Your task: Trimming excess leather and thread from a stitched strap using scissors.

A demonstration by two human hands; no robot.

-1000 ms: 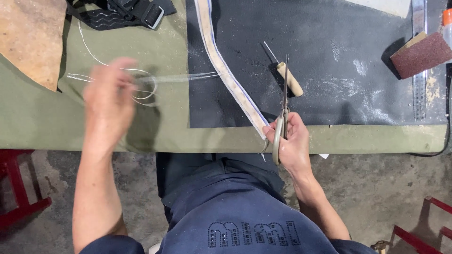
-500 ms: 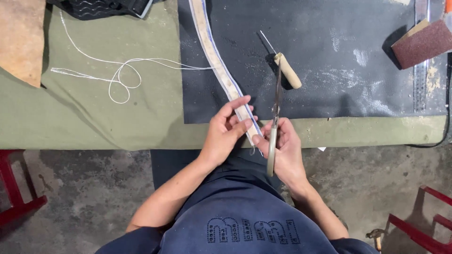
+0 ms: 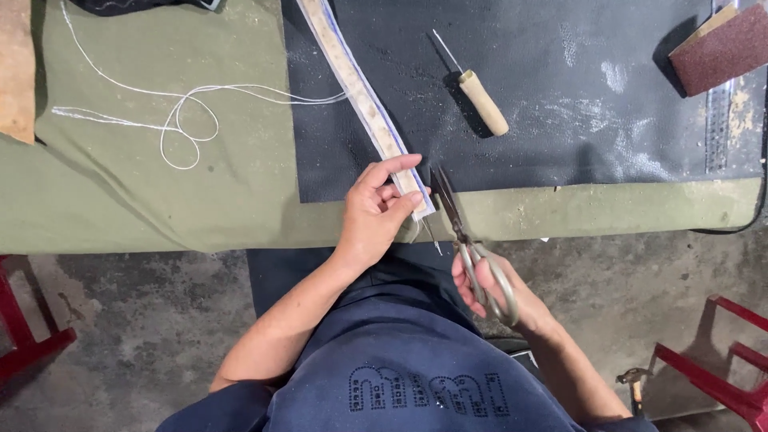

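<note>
Trimming the end of a strip at the desk edge

Head view: the left hand (image 3: 376, 212) has its grip clamped on the near end of the pale strip (image 3: 364, 100), which runs diagonally across the black mat (image 3: 576, 120). Just right of the strip's end, the right hand (image 3: 488, 284) grips the scissors (image 3: 468, 244), blades pointing up beside it. A wooden-handled awl (image 3: 480, 98) lies further right of the strip, white thread (image 3: 176, 120) left.

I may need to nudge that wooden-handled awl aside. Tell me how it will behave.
The awl has a rounded handle and lies free on the black mat, so it would probably roll when pushed. It looks light and stiff. Its thin metal spike could prick.
</note>
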